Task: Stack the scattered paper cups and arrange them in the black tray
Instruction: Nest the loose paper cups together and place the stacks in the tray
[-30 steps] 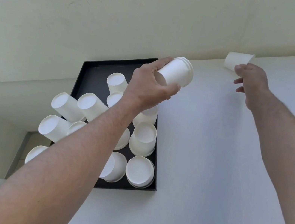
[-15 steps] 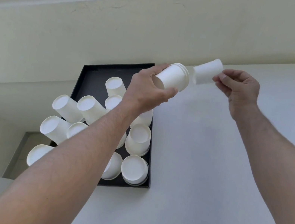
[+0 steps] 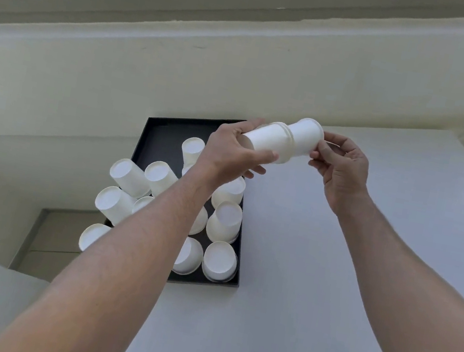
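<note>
Both my hands hold white paper cups above the counter, beside the black tray.

My left hand (image 3: 233,152) curls around a short stack of smooth white paper cups (image 3: 267,145) lying on its side, rolled rims ringed together at the right end; my right hand (image 3: 340,167) pinches a single white paper cup (image 3: 305,137) by its rim with fingertips, its narrow base pushed partway into the open mouth of the stack. The shallow rectangular black tray (image 3: 163,139) sits on the matte white counter (image 3: 329,286) near the wall, below my left forearm. In it stand more white paper cups (image 3: 223,224) upside down, flat round bases up, some upright, some leaning; a few at the left edge overhang the tray. I can read no print or label on any cup.
</note>
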`<state>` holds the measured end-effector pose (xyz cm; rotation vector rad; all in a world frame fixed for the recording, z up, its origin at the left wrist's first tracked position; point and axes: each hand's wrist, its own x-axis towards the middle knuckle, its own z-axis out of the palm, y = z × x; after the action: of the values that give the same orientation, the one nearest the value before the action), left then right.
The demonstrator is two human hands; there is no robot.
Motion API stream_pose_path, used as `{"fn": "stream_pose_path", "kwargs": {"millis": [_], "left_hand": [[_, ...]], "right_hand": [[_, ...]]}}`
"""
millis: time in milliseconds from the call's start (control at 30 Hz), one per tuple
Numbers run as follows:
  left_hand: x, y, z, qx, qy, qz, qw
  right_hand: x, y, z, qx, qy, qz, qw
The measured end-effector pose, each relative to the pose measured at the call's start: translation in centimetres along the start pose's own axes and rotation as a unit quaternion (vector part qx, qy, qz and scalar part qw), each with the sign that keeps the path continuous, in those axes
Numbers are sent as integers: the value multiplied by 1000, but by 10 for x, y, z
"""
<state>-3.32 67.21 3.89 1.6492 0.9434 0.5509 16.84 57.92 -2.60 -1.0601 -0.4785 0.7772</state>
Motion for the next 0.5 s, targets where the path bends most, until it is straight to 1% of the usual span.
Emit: {"fn": "stream_pose_path", "kwargs": {"millis": [67,100,200,333,367,433,500], "left_hand": [[-7,-1,-3,7,-7,-1,1000],[-11,-1,-4,8,-11,2,1000],[-20,3,-6,-12,-28,-4,1000],[-27,11,-25,-94,-124,-35,987],[-27,11,-32,-99,-133,-33,986],[-27,9,-42,-101,-109,-29,989],[-23,9,-50,-104,-45,-36,993]], "right_hand": [[-7,3,12,7,-5,2,1000],[-11,5,18,13,-20,13,1000],[-24,10,36,40,-70,70,994],[-32,10,50,72,-110,110,985],[-33,10,53,67,-120,109,984],[-34,10,64,28,-132,88,987],[-36,11,80,-38,-128,40,990]]}}
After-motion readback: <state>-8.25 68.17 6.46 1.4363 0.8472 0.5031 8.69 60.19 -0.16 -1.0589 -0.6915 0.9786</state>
